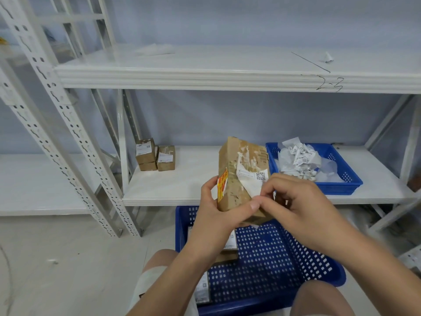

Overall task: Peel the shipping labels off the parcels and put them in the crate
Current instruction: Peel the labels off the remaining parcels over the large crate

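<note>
Left hand [218, 215] grips the brown cardboard parcel [237, 190] from below. Right hand [303, 208] pinches the lower corner of its white label [250, 179], which is partly lifted. The parcel is held above the floor crate, long axis upright, top leaning slightly left, its face scuffed with torn paper residue.

White steel shelving [205, 78], slotted uprights. Large blue perforated crate [284, 258] on the floor holds labelled parcels. Small blue crate [337, 187] on the lower shelf holds crumpled peeled labels [298, 160]. Three small cartons [155, 156] stand together on the same shelf, well left.
</note>
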